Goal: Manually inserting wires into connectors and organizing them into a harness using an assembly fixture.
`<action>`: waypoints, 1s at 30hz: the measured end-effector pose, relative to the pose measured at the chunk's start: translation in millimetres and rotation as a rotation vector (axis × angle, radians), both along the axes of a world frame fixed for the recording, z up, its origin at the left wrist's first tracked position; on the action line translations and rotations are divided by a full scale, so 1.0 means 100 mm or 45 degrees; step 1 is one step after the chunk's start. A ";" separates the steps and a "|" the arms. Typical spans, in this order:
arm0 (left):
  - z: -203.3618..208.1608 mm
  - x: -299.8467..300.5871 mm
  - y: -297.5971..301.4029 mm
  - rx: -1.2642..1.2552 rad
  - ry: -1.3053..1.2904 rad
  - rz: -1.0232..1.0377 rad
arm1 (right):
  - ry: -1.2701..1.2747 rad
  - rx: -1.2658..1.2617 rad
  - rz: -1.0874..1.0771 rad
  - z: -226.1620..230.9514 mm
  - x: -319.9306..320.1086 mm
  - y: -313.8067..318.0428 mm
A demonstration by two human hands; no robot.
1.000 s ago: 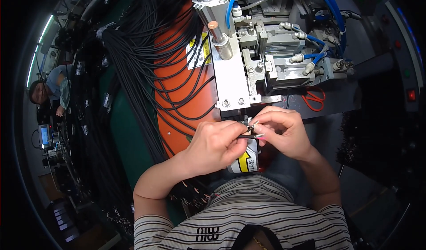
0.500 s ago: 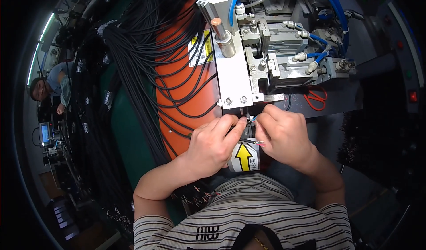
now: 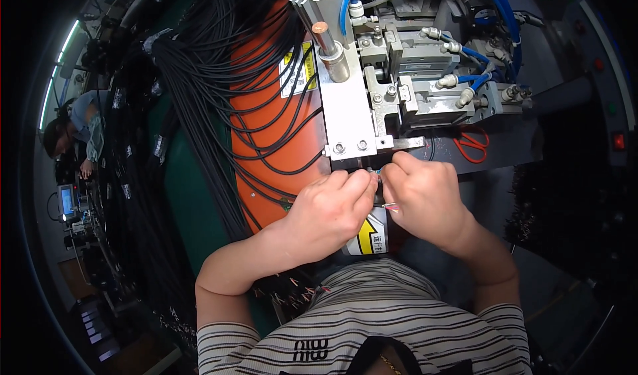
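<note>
Just below the front edge of the machine's metal plate, both my hands meet fingertip to fingertip. My left hand is closed in a pinch, its thumb and index finger on small thin wires, partly hidden. From the other side my right hand pinches at the same spot with curled fingers. Beside its lower fingers a black cable's stripped end shows thin pink and pale wires; most of this cable is covered by my left hand. A label with a yellow arrow lies beneath my hands.
Black cables fan across the orange surface at left. Metal clamps with blue air tubes stand at far right, near red-handled scissors. Bare wire ends lie by my left forearm. Another person sits far left.
My left hand has shifted right, close against my right fingers, and covers more of the cable and arrow label. The other person's head has dipped.
</note>
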State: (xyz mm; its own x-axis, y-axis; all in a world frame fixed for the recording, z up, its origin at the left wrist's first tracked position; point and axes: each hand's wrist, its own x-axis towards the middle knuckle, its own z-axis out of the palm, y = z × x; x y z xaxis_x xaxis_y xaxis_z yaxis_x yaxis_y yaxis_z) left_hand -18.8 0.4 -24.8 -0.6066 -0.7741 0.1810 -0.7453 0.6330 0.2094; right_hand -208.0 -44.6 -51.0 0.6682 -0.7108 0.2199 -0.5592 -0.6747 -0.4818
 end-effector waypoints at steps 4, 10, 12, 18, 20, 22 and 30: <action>0.03 0.00 -0.02 0.014 0.044 0.000 | -0.242 0.042 -0.055 -0.08 0.02 -0.01; 0.01 0.01 0.02 0.021 0.035 0.071 | -0.425 0.032 -0.099 -0.13 0.02 -0.03; -0.01 0.06 0.04 0.062 0.083 0.123 | -0.325 0.126 -0.086 -0.14 -0.01 -0.06; -0.04 0.32 0.14 0.017 0.339 0.301 | -0.546 0.522 -0.158 -0.17 -0.01 -0.10; -0.08 0.33 0.16 0.064 0.309 0.359 | -0.466 0.401 -0.233 -0.13 -0.03 -0.07; -0.12 0.31 0.15 0.022 0.347 0.411 | -0.579 0.430 -0.282 -0.05 -0.07 -0.01; 0.01 0.27 0.07 0.542 0.677 0.326 | -0.968 0.322 -0.009 -0.01 0.09 0.10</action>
